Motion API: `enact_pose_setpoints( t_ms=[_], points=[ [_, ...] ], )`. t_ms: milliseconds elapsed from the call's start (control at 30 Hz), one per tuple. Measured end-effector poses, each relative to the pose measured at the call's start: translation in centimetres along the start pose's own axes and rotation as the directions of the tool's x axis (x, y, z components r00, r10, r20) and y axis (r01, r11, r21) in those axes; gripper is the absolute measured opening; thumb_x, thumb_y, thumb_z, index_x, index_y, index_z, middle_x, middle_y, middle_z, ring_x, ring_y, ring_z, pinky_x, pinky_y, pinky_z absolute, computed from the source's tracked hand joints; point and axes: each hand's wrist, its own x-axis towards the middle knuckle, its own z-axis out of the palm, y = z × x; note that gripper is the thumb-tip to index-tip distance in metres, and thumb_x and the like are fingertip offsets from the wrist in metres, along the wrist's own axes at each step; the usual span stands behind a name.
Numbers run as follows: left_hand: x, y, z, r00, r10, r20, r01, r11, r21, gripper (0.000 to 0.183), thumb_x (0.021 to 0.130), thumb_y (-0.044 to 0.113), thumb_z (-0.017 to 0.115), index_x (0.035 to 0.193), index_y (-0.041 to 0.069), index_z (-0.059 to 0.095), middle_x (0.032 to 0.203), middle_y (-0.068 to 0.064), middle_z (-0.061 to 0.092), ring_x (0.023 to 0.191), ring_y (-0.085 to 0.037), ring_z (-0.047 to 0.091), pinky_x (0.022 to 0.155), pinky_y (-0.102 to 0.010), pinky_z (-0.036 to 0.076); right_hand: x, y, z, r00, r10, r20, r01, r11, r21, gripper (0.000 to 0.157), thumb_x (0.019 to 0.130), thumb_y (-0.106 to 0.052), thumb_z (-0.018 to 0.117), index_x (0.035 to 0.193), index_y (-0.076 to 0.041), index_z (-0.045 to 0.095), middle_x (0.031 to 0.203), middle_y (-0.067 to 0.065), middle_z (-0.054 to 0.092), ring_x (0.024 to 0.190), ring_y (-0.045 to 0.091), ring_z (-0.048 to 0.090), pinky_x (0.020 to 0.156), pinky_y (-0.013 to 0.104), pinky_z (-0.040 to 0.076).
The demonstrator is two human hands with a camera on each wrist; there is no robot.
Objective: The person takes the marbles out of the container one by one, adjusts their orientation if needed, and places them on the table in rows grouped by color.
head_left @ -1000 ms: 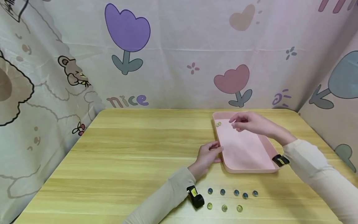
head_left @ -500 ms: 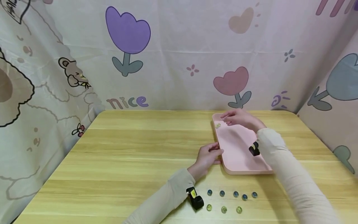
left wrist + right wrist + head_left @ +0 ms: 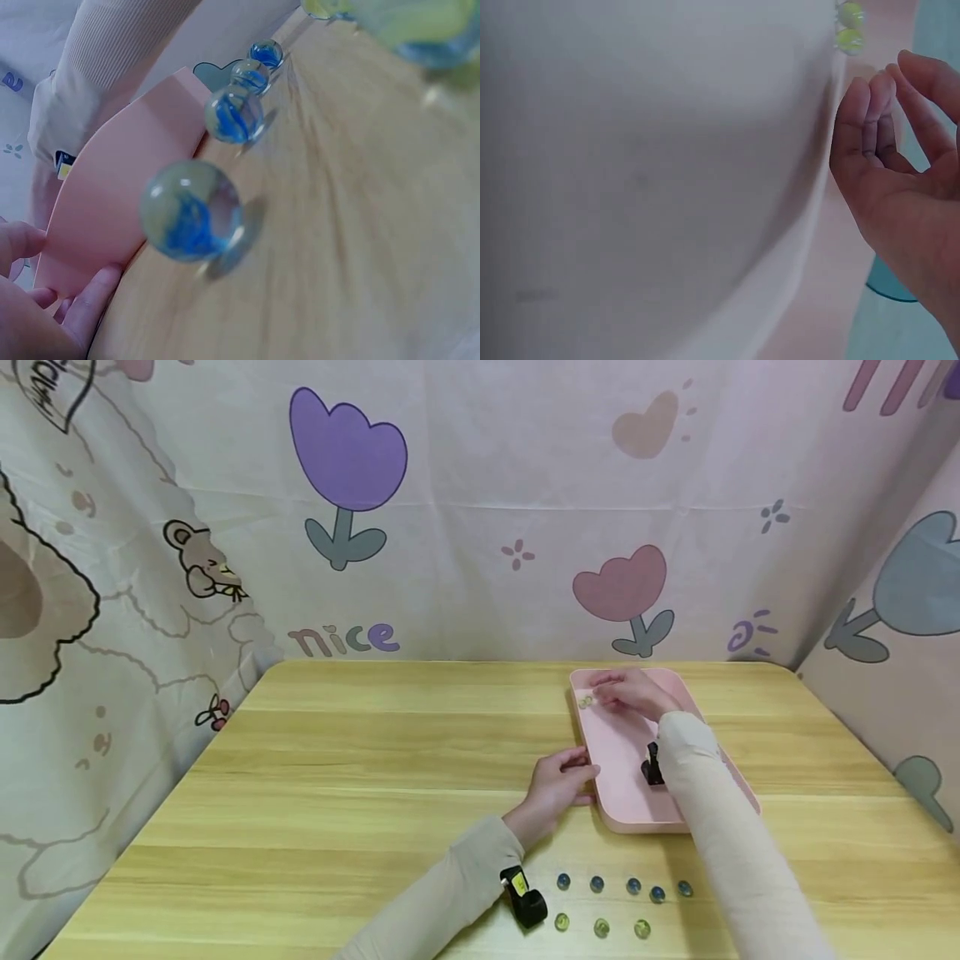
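My left hand (image 3: 551,789) grips the left side wall of a pink tray (image 3: 622,822), its thumb at the rim. In the left wrist view the fingers (image 3: 97,296) touch the wall's lower edge. My right hand (image 3: 633,693) is over the tray's far left corner, close to two yellow glass marbles (image 3: 586,702) lying inside. In the right wrist view its fingers are curled, with thumb and index tips close together; whether something sits between them is hidden. Several blue marbles (image 3: 597,884) and three yellow marbles (image 3: 602,928) lie in two rows in front of the tray.
The wooden table (image 3: 337,793) extends left of the tray. A patterned cloth (image 3: 465,510) hangs behind it and at both sides. A black wrist camera (image 3: 527,906) on the left sleeve is close to the leftmost marbles.
My right hand has moved left and lowered to the tray's far left corner; its forearm has swung left over the tray. The left hand keeps its hold. The head view has shifted slightly.
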Motion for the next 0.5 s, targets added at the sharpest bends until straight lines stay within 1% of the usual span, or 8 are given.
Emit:
enact_pose_setpoints(
  t_ms=[100,333,400,500],
  points=[
    [0.04,-0.17,0.12,1.0,-0.005,0.006,0.005,1.0,-0.003,0.042,0.086,0.001,0.069,0.127,-0.002,0.06,0.106,-0.006,0.062,0.086,-0.019,0.064,0.068,-0.034,0.061,0.32,0.63,0.03,1.0,-0.001,-0.005,0.001,1.0,0.017,0.034,0.096,0.003,0.051,0.127,0.018,0.049,0.087,0.005,0.063,0.067,0.006,0.053,0.065,0.016,0.051],
    [0.19,-0.11,0.22,1.0,0.008,0.003,-0.008,1.0,0.005,0.042,0.086,0.001,0.068,0.127,-0.001,0.06,0.104,-0.006,0.064,0.087,-0.019,0.064,0.068,-0.033,0.061,0.6,0.95,0.04,1.0,-0.008,0.005,0.008,1.0,-0.021,0.033,0.095,0.002,0.054,0.124,0.018,0.051,0.092,0.004,0.062,0.067,0.005,0.052,0.065,0.015,0.049],
    [0.22,-0.1,0.13,1.0,0.005,0.004,-0.005,1.0,0.003,0.042,0.086,0.001,0.068,0.127,-0.001,0.06,0.104,-0.006,0.063,0.086,-0.019,0.064,0.068,-0.033,0.061,0.74,0.96,0.14,1.0,-0.016,0.014,0.016,0.999,-0.035,0.032,0.095,0.002,0.055,0.123,0.019,0.052,0.096,0.007,0.062,0.068,0.004,0.052,0.065,0.015,0.049],
    [0.21,-0.14,0.05,1.0,0.003,0.007,-0.003,1.0,0.002,0.042,0.087,0.001,0.068,0.127,-0.001,0.06,0.104,-0.006,0.063,0.086,-0.018,0.064,0.068,-0.033,0.061,0.83,0.91,0.26,0.999,-0.033,0.018,0.034,0.996,-0.086,0.03,0.093,0.003,0.057,0.118,0.019,0.054,0.103,0.013,0.061,0.069,0.004,0.052,0.064,0.015,0.048]
  ],
)
